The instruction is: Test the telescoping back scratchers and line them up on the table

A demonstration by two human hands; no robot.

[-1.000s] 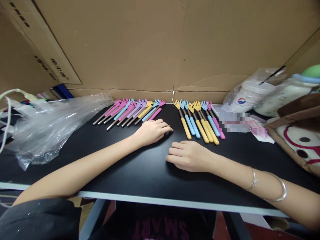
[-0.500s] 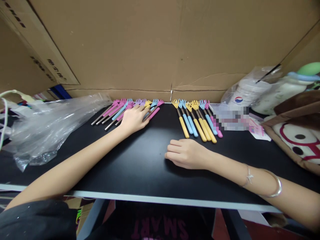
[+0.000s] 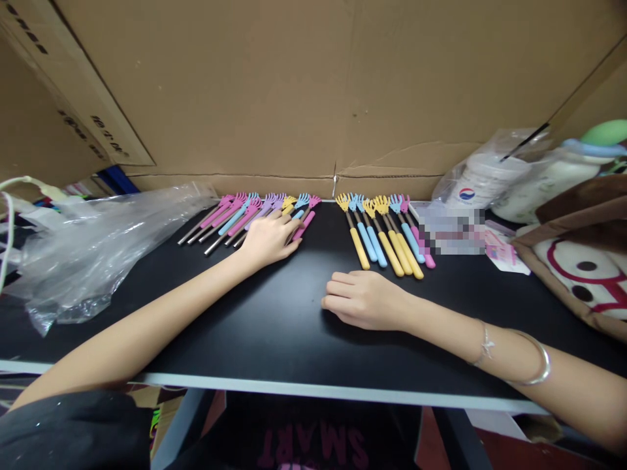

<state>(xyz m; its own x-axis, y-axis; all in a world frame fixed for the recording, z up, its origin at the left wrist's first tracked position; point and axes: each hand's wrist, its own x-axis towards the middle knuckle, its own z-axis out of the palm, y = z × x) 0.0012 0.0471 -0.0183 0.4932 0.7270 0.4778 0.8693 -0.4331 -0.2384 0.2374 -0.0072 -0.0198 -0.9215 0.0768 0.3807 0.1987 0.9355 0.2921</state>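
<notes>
Cardboard (image 3: 245,85) backs the whole black worktop (image 3: 235,326). Clear plastic bag (image 3: 112,254) sprawled on the left; bagged cup (image 3: 494,173) over on the right.

Between those, two rows of claw-headed back scratchers lie flat, heads toward the cardboard: left row (image 3: 233,220) with bare metal rod ends poking out near-left, right row (image 3: 390,253) with coloured grips facing the person.

Hands: left hand (image 3: 272,238) lies palm down over the left row, fingers part-bent over the tools, thumb out beside the pink grip (image 3: 304,226). From here the palm side is hidden, so can't tell if it has hold of one. Right hand (image 3: 365,300) rests on the worktop short of the right row, curled nearly to a fist, nothing showing in it.

Per scratcher: looks light, stiff along its length, so one hand should do. Best hold is mid-grip, the fattest part. Grips look smooth, probably a bit slick if only pinched at the end. Metal rods are thinner, likely slipperier, apt to roll. Smallest bit, the claw tines: thin, packed close, likely to snag neighbours or bend. Wouldn't grab there.
</notes>
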